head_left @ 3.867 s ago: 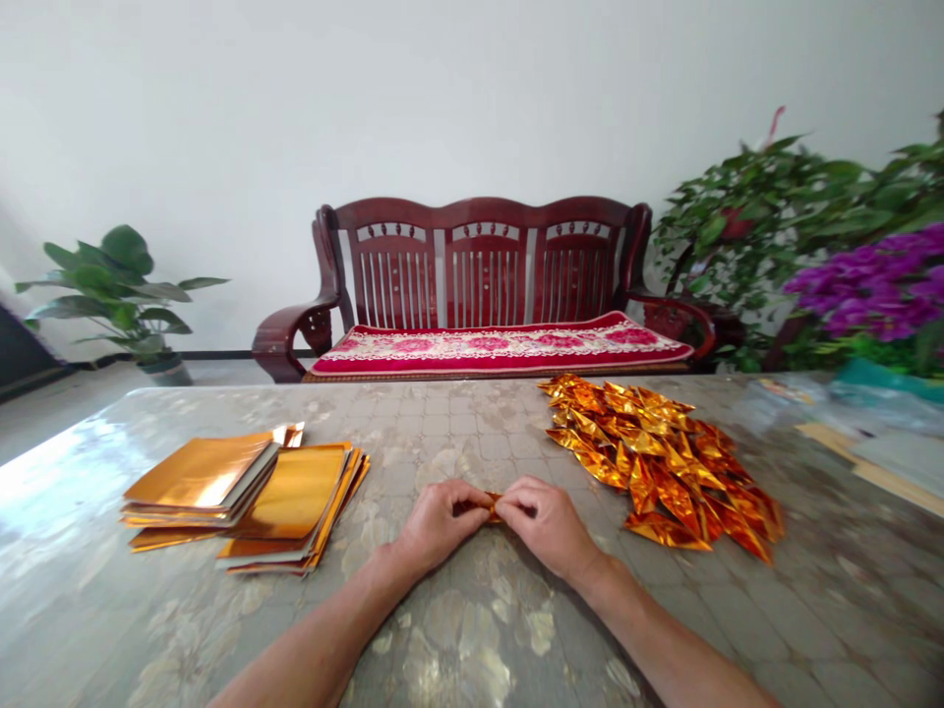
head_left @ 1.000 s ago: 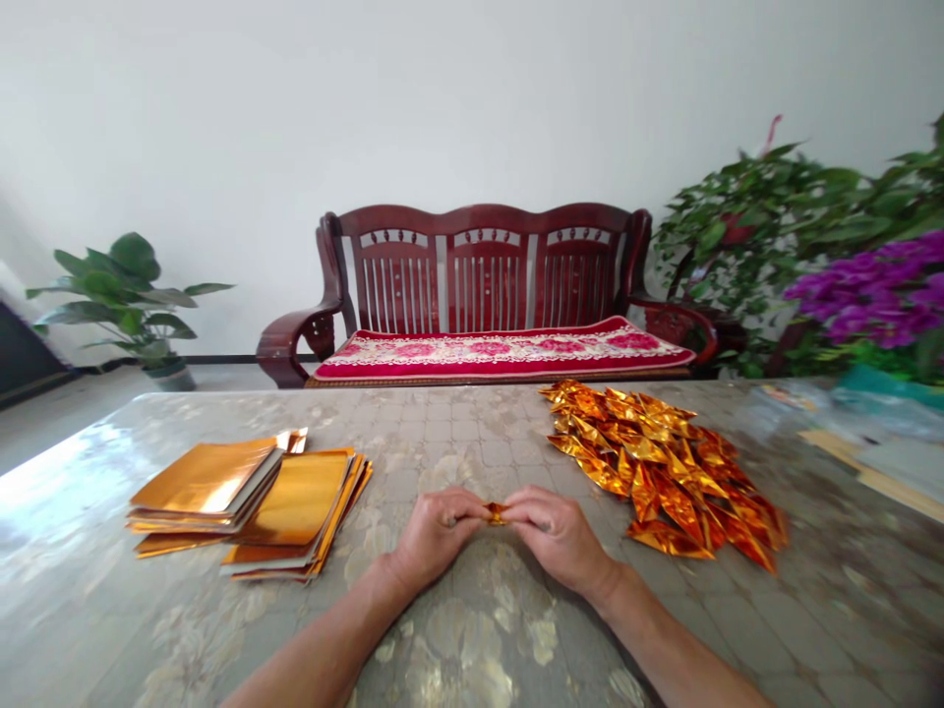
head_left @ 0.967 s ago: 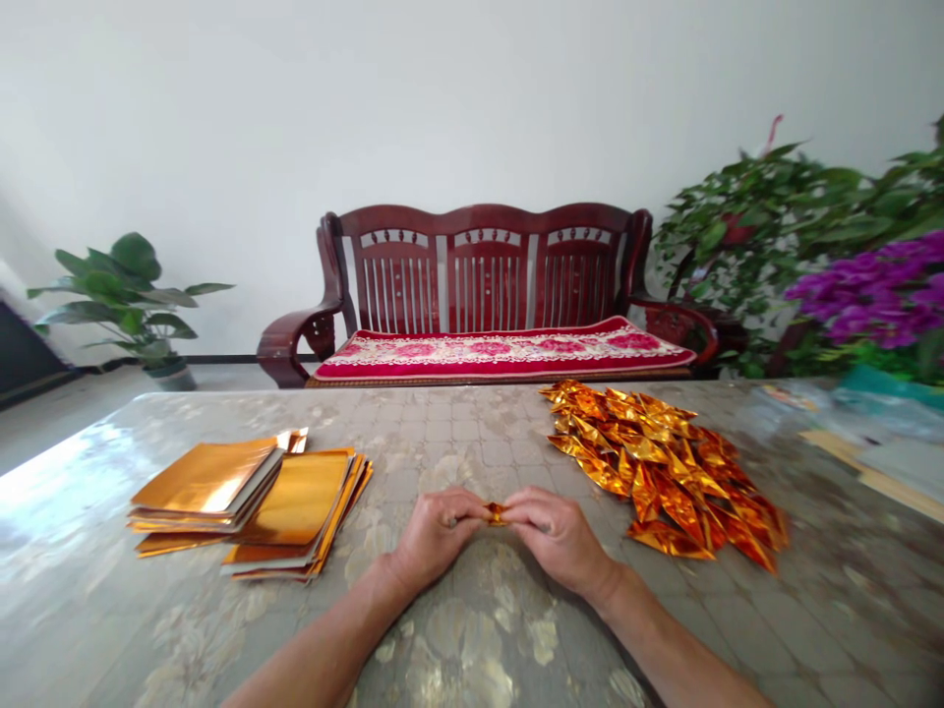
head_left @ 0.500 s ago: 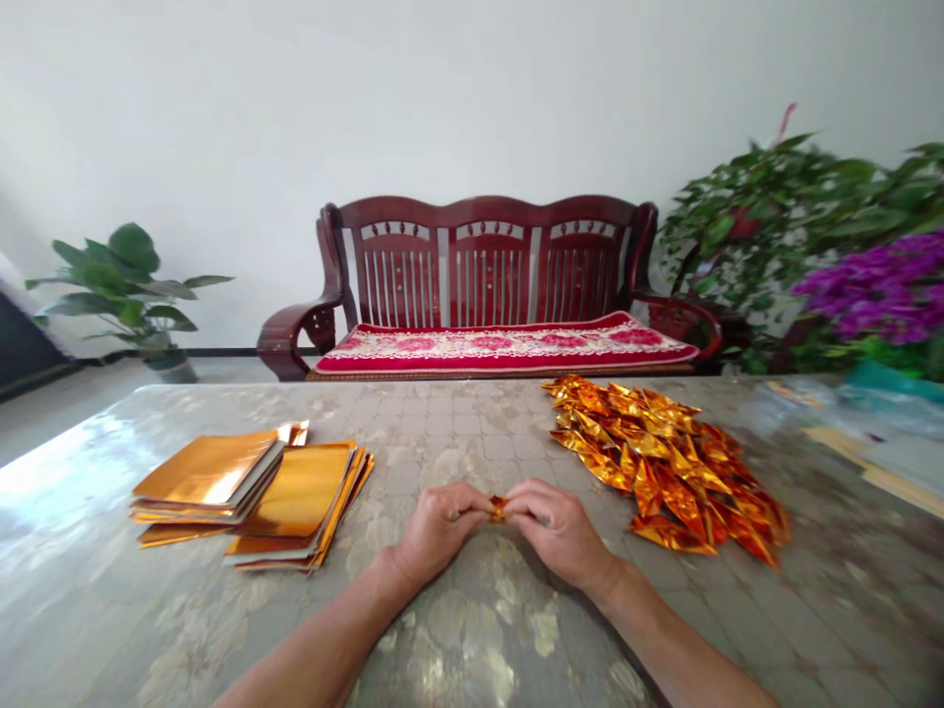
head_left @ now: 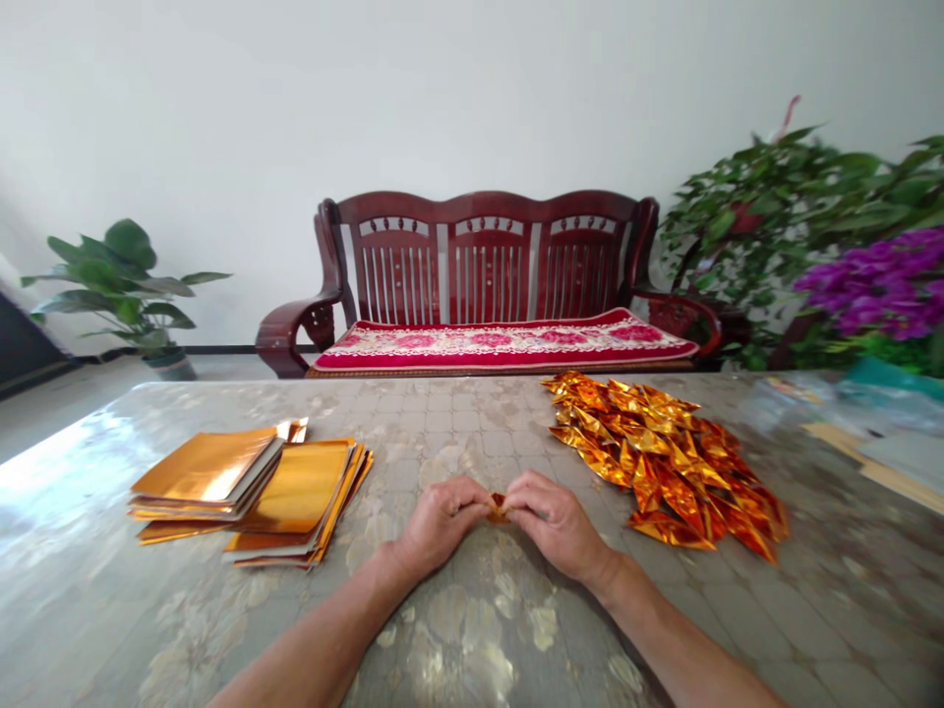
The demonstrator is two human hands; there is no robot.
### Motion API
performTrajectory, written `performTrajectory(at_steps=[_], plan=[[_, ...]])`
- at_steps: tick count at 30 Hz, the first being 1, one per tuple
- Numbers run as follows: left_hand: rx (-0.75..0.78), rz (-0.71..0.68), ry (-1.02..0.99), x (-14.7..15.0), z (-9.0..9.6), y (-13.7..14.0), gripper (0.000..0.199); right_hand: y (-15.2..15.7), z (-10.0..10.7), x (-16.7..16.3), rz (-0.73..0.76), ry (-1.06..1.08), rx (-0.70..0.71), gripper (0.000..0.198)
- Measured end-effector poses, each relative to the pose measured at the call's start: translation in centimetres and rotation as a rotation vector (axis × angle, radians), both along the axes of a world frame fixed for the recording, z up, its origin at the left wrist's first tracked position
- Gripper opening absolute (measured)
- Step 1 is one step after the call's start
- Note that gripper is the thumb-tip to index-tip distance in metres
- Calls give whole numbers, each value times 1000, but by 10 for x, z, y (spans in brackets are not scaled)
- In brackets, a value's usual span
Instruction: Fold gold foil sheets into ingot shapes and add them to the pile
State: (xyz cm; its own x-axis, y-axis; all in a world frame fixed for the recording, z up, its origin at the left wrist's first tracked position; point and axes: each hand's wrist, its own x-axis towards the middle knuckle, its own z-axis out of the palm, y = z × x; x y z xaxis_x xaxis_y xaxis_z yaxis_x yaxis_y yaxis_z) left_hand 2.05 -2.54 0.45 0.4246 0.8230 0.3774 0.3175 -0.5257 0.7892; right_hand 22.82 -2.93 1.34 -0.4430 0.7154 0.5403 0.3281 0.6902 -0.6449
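Observation:
Between my two hands is a small piece of folded gold foil paper (head_left: 500,507), mostly covered by the fingers. My left hand (head_left: 444,521) pinches its left end with thumb and forefinger. At the opposite end, my right hand (head_left: 557,526) grips it the same way. To the right lies a heap of folded gold foil pieces (head_left: 668,457) with pointed ends. Over on the left are two stacks of flat gold foil sheets, one farther left (head_left: 203,467) and one overlapping beside it (head_left: 302,492).
The table (head_left: 442,423) has a patterned, glossy cover. Clear plastic bags (head_left: 789,401) and pale yellow strips (head_left: 904,489) lie at its right side. Beyond it stand a wooden bench (head_left: 487,261) with a red cushion, a potted plant (head_left: 133,280) and purple flowers (head_left: 877,285).
Both hands stay in nearly the same place, still pinching the foil piece. My right hand has risen very slightly and its fingers have shifted a little on the foil.

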Motion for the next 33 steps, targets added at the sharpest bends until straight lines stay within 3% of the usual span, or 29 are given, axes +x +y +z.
performTrajectory(at_steps=[8,23,33], plan=[[51,-51,40,0,2,-2,23,-4,0,1,37,-69,-2,19],[119,-8,94,1,-2,-4,19,-6,-1,-3,-59,-121,-24,16],[221,150,87,12,3,-15,17,-15,4,-14,-210,-1,16,20]])
